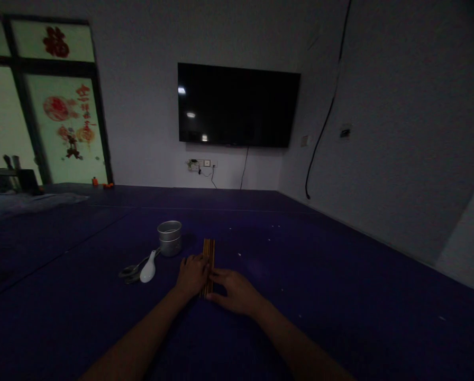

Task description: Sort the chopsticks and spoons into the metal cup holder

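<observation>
A bundle of wooden chopsticks [209,247] lies lengthwise on the dark purple tabletop, side by side, tips pointing away from me. Over its left side rests my left hand [193,276], closed on the chopsticks with its fingers bent across them. From the right, my right hand [237,292] touches the bundle's edge with stretched fingers and thumb, a gap between them. The middle of the chopsticks is partly hidden by my hands. Left of the bundle stand a silver metal cup [170,239], upright, and a white spoon [148,269] leaning near it.
Beside the white spoon lie metal spoons [129,271], hard to separate in the dim light. Small white bits are scattered on the purple surface [340,296]. A knife block [15,179] and clear plastic sheet [30,203] are far left. A television [239,106] hangs on the back wall.
</observation>
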Tool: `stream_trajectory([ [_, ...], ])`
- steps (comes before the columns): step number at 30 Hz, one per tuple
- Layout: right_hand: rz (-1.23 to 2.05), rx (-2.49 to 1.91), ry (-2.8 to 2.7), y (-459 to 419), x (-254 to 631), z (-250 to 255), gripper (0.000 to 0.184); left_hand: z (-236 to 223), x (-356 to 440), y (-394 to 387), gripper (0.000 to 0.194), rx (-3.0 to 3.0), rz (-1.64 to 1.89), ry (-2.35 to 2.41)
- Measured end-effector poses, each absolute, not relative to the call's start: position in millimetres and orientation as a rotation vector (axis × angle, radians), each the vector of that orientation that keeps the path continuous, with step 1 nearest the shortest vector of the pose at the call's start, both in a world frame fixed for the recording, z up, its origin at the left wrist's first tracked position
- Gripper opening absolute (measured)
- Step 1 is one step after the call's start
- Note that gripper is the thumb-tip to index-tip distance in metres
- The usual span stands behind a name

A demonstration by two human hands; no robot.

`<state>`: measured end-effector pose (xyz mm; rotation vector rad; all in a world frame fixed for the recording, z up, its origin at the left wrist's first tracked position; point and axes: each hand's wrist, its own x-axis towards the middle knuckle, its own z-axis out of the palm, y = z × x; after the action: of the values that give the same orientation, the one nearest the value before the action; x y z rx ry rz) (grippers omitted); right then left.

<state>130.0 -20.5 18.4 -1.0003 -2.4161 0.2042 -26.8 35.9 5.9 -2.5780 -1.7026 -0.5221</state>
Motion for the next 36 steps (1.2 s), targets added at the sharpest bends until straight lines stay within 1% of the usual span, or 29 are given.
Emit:
stream_trajectory([
  [8,0.199,-1.016,-2.433,-19.9,130.0,18.3,0.042,4.6,-26.9,35.4,0.037,-2.576,-0.567,-1.706],
  [19,0.165,-1.066,-2.441,-20.2,130.8,16.9,0.036,9.3,-25.3,30.6,0.037,-2.601,-0.569,-1.694],
  [36,0.184,-1.021,-2.428,-20.2,130.9,17.6,0.036,5.5,-25.5,36.4,0.032,-2.597,-0.562,-1.628],
])
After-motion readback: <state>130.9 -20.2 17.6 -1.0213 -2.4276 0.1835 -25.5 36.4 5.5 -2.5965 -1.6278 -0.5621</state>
